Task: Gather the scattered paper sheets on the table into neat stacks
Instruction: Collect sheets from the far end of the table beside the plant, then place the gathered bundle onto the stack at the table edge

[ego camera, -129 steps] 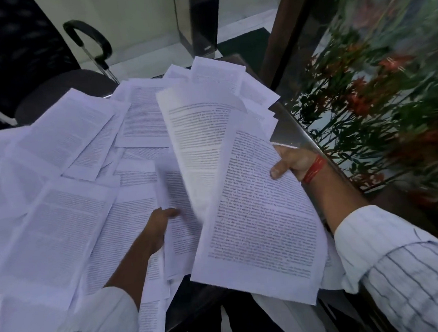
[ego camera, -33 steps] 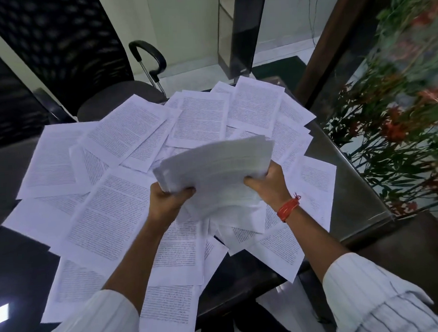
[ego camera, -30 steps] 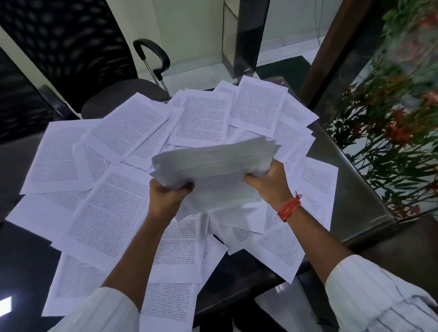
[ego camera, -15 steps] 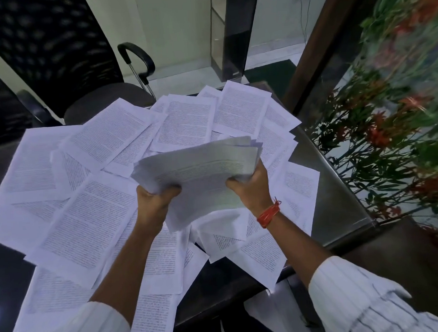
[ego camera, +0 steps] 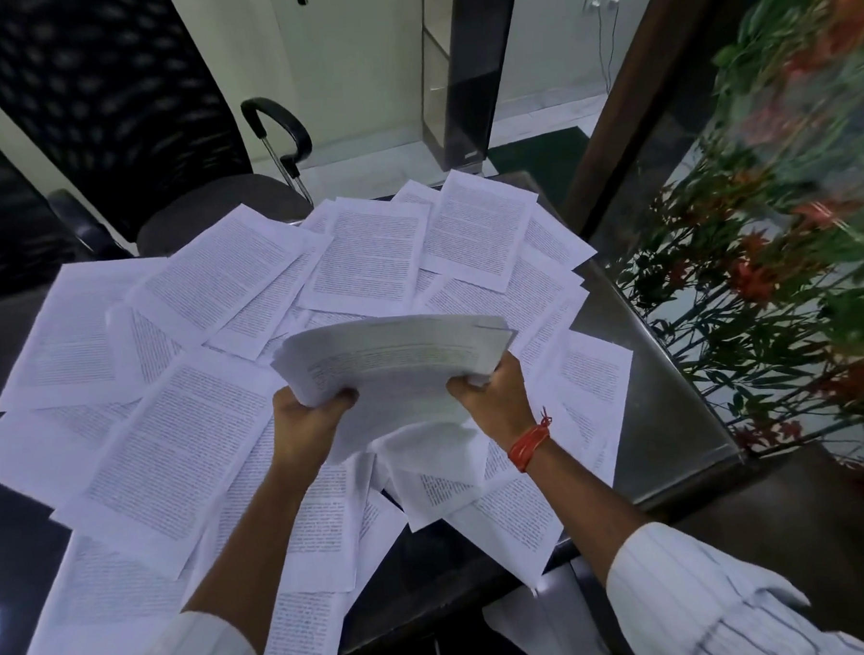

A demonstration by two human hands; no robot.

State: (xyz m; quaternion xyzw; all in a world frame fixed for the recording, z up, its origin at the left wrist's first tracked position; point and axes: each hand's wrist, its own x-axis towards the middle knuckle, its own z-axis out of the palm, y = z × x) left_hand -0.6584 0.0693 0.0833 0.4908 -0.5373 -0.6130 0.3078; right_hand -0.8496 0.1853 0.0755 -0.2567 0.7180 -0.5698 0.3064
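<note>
Both hands hold a bundle of printed paper sheets [ego camera: 397, 364] up above the table, its far edge fanned and uneven. My left hand [ego camera: 307, 419] grips the bundle's left side, and my right hand [ego camera: 493, 396], with a red thread on the wrist, grips its right side. Under the bundle, several loose printed sheets [ego camera: 185, 440] lie scattered and overlapping across the dark table [ego camera: 675, 414]. Some sheets hang over the near edge.
A black mesh office chair [ego camera: 109, 119] stands behind the table at the far left. A plant with red flowers [ego camera: 791, 258] crowds the right side behind glass. A dark pillar [ego camera: 476, 64] stands at the back.
Earlier my hands were sliding sheets together on the table. The bundle has since been lifted in both hands, and over the last second it stays held up with little shift.
</note>
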